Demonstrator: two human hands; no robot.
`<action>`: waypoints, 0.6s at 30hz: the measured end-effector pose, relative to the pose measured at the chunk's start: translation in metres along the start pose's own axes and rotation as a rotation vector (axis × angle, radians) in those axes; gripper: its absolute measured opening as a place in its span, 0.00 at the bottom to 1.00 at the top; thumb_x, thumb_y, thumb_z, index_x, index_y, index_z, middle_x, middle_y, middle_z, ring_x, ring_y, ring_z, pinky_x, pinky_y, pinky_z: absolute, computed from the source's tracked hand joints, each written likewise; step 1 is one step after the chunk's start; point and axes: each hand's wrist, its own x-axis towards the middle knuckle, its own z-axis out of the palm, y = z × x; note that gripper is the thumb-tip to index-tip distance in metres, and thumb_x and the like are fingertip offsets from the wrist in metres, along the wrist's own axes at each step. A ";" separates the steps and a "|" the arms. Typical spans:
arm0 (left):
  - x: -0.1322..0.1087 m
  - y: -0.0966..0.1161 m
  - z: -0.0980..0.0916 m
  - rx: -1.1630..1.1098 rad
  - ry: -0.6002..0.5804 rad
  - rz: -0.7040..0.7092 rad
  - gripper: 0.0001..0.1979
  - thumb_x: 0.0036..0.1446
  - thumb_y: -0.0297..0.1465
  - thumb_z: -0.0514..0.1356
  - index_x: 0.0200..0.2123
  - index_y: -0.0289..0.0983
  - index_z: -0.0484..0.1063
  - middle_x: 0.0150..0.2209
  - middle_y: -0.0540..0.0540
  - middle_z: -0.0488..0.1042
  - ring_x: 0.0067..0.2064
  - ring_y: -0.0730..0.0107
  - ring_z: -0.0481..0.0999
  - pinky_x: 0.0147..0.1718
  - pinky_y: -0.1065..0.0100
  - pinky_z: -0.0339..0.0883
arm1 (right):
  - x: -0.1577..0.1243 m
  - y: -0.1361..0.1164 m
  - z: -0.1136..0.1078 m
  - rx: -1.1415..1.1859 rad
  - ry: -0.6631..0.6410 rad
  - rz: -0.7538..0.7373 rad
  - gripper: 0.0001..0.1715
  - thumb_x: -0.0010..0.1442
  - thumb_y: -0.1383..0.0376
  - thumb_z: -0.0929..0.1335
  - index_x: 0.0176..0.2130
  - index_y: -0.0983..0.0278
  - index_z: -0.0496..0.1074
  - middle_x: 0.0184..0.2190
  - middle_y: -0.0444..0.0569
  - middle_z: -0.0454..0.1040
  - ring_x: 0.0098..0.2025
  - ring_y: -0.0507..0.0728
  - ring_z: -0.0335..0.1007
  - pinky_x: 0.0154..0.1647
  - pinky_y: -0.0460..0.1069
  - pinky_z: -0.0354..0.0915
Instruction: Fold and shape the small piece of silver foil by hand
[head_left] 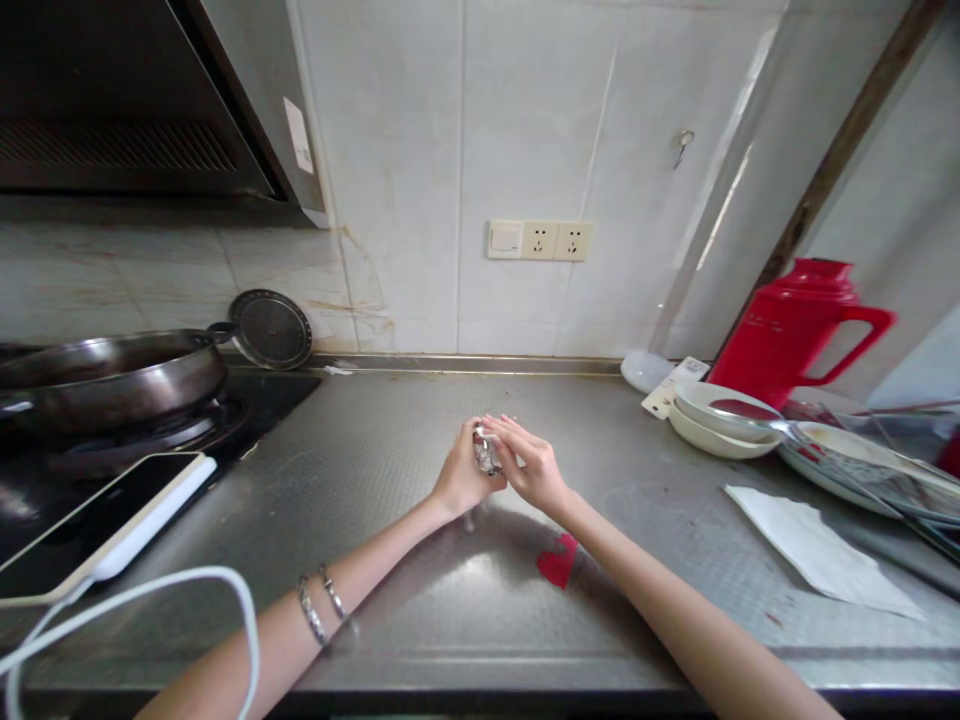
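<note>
My left hand is closed around a small, shiny silver thing that looks crumpled, like a wad of foil. From the right, my right hand closes over the same thing, its fingers bent across the top. Much of it is hidden between the palms and fingers. Both hands meet above the middle of the metal counter. On the counter, beside my right forearm, lies a torn-looking red scrap.
To the left, a steel pan sits on the stove, with a phone and white cable nearer me. A white tissue, stacked bowls, plates and a red thermos occupy the right.
</note>
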 end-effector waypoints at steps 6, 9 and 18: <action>0.000 0.001 -0.001 0.077 0.026 -0.059 0.39 0.35 0.24 0.69 0.52 0.38 0.56 0.46 0.43 0.73 0.43 0.62 0.75 0.42 0.63 0.68 | 0.001 0.003 0.003 0.004 0.115 0.250 0.16 0.66 0.64 0.61 0.48 0.58 0.74 0.45 0.48 0.78 0.49 0.61 0.74 0.53 0.57 0.70; 0.001 -0.001 0.000 0.032 0.020 -0.044 0.38 0.35 0.24 0.69 0.51 0.39 0.56 0.45 0.44 0.73 0.42 0.63 0.75 0.41 0.64 0.69 | -0.001 0.002 0.002 -0.019 0.112 0.140 0.17 0.65 0.67 0.61 0.50 0.59 0.72 0.48 0.50 0.76 0.51 0.61 0.73 0.55 0.58 0.69; 0.005 -0.006 0.002 -0.131 0.028 -0.045 0.38 0.35 0.25 0.70 0.49 0.40 0.56 0.46 0.44 0.73 0.43 0.63 0.76 0.42 0.63 0.69 | 0.000 0.000 -0.001 -0.034 0.028 -0.019 0.20 0.65 0.70 0.60 0.54 0.61 0.70 0.52 0.51 0.74 0.55 0.59 0.69 0.60 0.58 0.65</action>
